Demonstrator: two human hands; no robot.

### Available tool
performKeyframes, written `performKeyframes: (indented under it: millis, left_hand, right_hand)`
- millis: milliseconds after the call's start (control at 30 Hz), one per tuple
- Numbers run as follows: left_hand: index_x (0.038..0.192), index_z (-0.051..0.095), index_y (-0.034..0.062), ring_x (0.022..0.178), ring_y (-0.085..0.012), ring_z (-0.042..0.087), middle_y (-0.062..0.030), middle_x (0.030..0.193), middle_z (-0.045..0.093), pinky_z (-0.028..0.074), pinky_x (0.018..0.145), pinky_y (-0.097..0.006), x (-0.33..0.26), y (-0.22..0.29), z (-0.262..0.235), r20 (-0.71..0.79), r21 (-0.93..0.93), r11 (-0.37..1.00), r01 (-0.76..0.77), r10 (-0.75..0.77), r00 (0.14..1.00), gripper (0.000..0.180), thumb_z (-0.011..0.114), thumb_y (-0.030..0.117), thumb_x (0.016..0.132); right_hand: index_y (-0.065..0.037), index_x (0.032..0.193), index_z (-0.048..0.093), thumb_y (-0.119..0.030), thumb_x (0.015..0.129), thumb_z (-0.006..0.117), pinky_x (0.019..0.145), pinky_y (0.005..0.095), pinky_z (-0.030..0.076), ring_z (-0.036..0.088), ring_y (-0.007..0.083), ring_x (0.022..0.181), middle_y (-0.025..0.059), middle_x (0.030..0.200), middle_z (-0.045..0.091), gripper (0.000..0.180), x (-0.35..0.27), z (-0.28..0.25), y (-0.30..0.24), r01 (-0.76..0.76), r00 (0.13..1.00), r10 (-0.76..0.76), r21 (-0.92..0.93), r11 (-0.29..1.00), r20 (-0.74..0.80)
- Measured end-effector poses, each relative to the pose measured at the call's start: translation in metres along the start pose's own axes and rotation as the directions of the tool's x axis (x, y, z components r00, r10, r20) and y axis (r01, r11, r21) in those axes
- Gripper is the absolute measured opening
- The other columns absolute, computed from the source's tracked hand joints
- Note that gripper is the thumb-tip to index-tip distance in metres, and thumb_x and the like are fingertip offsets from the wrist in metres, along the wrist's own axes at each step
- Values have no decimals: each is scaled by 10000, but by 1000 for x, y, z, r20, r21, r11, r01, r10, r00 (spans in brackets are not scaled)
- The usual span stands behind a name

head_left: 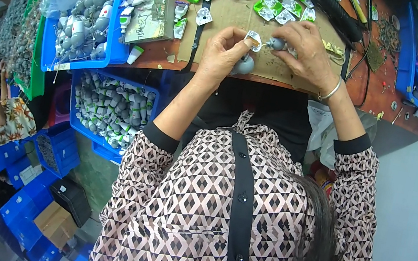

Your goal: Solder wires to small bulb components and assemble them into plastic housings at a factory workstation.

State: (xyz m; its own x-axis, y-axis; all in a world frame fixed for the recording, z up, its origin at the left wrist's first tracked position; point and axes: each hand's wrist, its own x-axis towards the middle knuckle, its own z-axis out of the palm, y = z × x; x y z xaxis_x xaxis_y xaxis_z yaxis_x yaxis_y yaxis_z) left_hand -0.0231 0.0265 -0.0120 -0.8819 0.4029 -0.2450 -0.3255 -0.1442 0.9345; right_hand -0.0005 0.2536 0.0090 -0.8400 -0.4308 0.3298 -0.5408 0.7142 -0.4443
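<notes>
My left hand (221,53) pinches a small white plastic piece (253,40) with an orange spot between thumb and fingers. Just to its right, my right hand (311,56) is closed on a small grey rounded plastic part (276,43), whose thin pale end points at the white piece. Under my left fingers sits a larger grey rounded part (244,64); whether the hand holds it too, I cannot tell. Both hands are over a sheet of cardboard (223,15) on the table. Several white and green plastic pieces (271,6) lie beyond them.
Left of the cardboard are a box-like block (151,14) and a blue bin (116,53) of grey parts. A lower blue crate (155,104) holds more. A black-handled tool (331,9) and cables lie far right, near another blue bin (408,65). Another person (12,121) works at far left.
</notes>
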Motion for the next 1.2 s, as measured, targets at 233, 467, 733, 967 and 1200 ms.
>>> performKeyframes:
  millis: [233,467,733,967,1200]
  left_hand:
    - [1007,656,9,737,-70,633,-22,850,693,499,647,-223,-10,2,-2,38,20,1000,-20,19,999,161,660,161,953]
    - [1060,642,10,789,-76,645,-21,913,691,500,700,-219,-16,4,-4,127,151,989,-4,-15,992,190,644,177,970]
    - [1064,653,5,774,-63,635,-21,878,689,502,685,-212,-25,13,-4,144,466,881,-77,10,989,167,639,126,950]
    - [1053,662,-6,773,-79,644,-21,877,680,508,697,-218,-24,11,-11,184,492,866,-89,-4,983,173,638,129,947]
    - [1057,640,-10,726,-113,631,-47,908,668,501,669,-271,-18,17,-12,286,280,959,48,-131,949,328,585,300,965]
  right_hand:
    - [-86,1146,623,-165,839,733,867,350,457,601,232,932,62,1037,643,335,3,-7,-25,-179,984,167,301,937,68]
    - [-67,1133,617,-207,904,669,834,348,460,594,227,911,71,1016,621,274,1,-6,-26,-104,995,101,271,957,23]
    - [-53,1037,628,-256,899,679,740,351,457,593,247,840,82,885,626,251,15,-16,-19,56,971,-99,197,979,217]
    - [-42,1032,616,-317,928,642,646,363,453,595,278,712,119,776,609,295,27,-19,-23,-373,832,170,306,876,528]
    - [-43,1018,598,-299,915,643,707,458,463,623,381,817,170,841,649,279,25,-8,-28,-212,912,118,205,956,393]
